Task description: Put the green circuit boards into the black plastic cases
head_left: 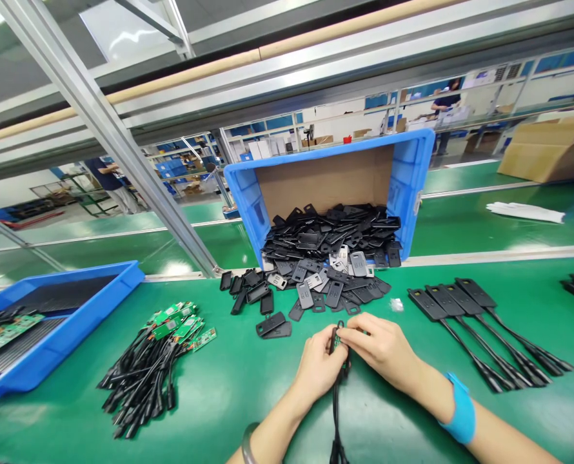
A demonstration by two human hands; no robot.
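Between my two hands is a small black plastic housing [334, 339], turned nearly edge-on, with a bit of green circuit board showing. Its black cable [336, 412] hangs down towards me. My left hand [318, 364] is closed round the housing's left side. The fingertips of my right hand [384, 348] pinch its upper right edge, and the fingers hide much of it. Just beyond my hands lie loose black housing shells [305, 295] in a heap. To the left is a pile of green circuit boards [173, 320] with black cables attached.
A blue bin [328, 154] lies tipped towards me, spilling black shells. On the left stands a blue tray [69, 348] with boards. Several cased units with cables [461, 299] lie in a row at right. A white glove [525, 211] and cardboard box [548, 148] sit farther back.
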